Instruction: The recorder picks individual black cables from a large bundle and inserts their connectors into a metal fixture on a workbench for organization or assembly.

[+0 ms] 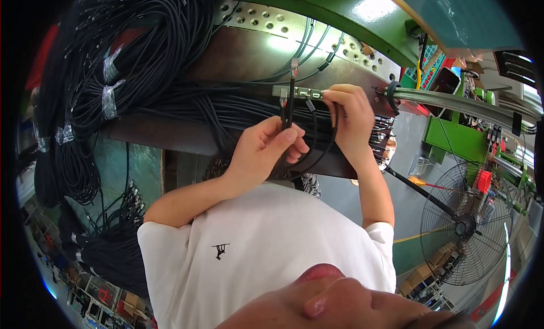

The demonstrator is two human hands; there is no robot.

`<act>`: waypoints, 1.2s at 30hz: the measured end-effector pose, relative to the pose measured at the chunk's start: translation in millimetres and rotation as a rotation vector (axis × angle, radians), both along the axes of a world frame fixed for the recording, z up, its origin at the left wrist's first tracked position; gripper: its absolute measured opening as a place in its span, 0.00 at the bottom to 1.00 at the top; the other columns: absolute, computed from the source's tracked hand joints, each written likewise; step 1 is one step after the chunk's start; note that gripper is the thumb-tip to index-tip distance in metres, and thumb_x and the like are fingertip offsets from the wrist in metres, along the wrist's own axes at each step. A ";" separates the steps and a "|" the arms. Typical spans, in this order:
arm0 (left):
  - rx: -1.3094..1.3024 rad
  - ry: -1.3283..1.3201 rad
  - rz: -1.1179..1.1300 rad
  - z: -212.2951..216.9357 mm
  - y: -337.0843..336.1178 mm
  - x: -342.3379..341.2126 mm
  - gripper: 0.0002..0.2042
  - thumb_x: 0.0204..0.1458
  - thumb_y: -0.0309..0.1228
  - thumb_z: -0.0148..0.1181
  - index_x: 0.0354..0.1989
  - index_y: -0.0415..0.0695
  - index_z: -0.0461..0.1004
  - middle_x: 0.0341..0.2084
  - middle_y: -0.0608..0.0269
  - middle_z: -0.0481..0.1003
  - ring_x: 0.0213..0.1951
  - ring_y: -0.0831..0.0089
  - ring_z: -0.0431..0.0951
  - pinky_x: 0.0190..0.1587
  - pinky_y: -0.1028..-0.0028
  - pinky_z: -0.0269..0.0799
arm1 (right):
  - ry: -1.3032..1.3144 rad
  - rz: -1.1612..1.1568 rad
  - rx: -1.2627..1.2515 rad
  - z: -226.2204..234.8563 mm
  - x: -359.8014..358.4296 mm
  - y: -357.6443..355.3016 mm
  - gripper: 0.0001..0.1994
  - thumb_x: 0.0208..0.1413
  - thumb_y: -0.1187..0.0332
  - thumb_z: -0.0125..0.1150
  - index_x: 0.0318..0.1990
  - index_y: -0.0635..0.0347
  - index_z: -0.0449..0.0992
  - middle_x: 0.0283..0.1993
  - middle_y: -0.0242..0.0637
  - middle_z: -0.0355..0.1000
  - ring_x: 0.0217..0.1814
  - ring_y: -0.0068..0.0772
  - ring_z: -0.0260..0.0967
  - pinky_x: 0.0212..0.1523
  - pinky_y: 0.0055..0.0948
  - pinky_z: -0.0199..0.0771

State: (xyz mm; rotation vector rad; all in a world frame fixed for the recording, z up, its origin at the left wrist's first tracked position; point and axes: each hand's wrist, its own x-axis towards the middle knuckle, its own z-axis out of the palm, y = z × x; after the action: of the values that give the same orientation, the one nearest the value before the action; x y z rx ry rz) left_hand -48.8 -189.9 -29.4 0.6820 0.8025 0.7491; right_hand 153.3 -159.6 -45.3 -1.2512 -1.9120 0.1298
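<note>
My left hand (pixel 265 149) is closed around black cables (pixel 291 102) whose ends stand up past the fingers. One of them ends in a pale plug (pixel 294 64); a second pale-ended plug (pixel 283 95) sits lower beside it. My right hand (pixel 350 111) pinches the end of another black cable (pixel 334 130) at the right end of a small metal block with sockets (pixel 304 93). The plug between those fingertips is hidden. A loop of this cable hangs down between both hands. Under my hands lies a long bundle of black cables (pixel 226 111).
A dark brown bench top (pixel 238 54) carries the work, with a perforated metal strip (pixel 258 17) and a green machine frame (pixel 340 11) behind it. Large coils of black cable (pixel 147 51) hang at the left. A metal rail (pixel 453 102) and a floor fan (pixel 466 224) stand at the right.
</note>
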 end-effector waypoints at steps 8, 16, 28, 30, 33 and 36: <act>-0.082 -0.078 -0.107 5.2 2.8 -0.8 0.13 0.63 0.33 0.48 0.51 0.39 0.67 0.24 0.62 0.74 0.24 0.81 0.71 0.29 0.82 0.68 | -0.109 0.063 -0.204 6.0 -6.9 5.7 0.09 0.41 0.80 0.61 0.31 0.58 0.72 0.31 0.36 0.68 0.35 0.41 0.67 0.33 0.35 0.69; -0.052 -0.072 -0.148 4.7 5.0 3.0 0.16 0.64 0.38 0.45 0.53 0.41 0.67 0.21 0.63 0.73 0.20 0.81 0.69 0.25 0.82 0.66 | -0.152 0.067 -0.291 10.9 -5.7 15.1 0.08 0.41 0.83 0.60 0.30 0.62 0.72 0.31 0.39 0.69 0.33 0.44 0.68 0.33 0.35 0.69; -0.058 -0.061 -0.205 4.7 10.7 10.6 0.15 0.64 0.37 0.44 0.49 0.39 0.70 0.19 0.65 0.72 0.18 0.82 0.68 0.24 0.83 0.65 | -0.207 -0.024 0.011 25.5 7.8 8.1 0.14 0.39 0.81 0.61 0.37 0.57 0.76 0.37 0.34 0.70 0.39 0.38 0.68 0.34 0.33 0.70; 0.035 0.002 -0.401 11.7 11.9 12.4 0.17 0.65 0.38 0.43 0.51 0.37 0.69 0.20 0.62 0.73 0.20 0.81 0.70 0.26 0.82 0.67 | -0.394 0.001 0.158 33.9 6.2 11.8 0.14 0.39 0.80 0.61 0.38 0.58 0.76 0.38 0.34 0.70 0.41 0.37 0.69 0.34 0.32 0.70; 0.083 0.032 -0.293 10.9 9.4 7.6 0.18 0.65 0.37 0.43 0.54 0.37 0.68 0.26 0.61 0.75 0.24 0.82 0.72 0.29 0.82 0.69 | -0.208 -0.027 0.071 19.2 28.1 3.9 0.12 0.44 0.81 0.60 0.38 0.58 0.75 0.35 0.35 0.74 0.38 0.38 0.72 0.37 0.32 0.71; 0.012 -0.015 -0.184 13.7 21.2 8.3 0.21 0.65 0.40 0.40 0.58 0.37 0.64 0.22 0.66 0.71 0.24 0.82 0.69 0.29 0.82 0.69 | 0.162 -0.149 -0.196 2.8 22.8 -9.7 0.09 0.43 0.82 0.63 0.33 0.60 0.75 0.35 0.37 0.77 0.40 0.40 0.75 0.42 0.33 0.72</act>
State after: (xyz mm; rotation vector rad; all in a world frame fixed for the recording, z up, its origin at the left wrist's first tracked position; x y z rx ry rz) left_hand -40.5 -168.6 -15.7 0.7495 0.7112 0.5926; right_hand 176.1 -169.4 -42.4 -1.4620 -1.6925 0.3370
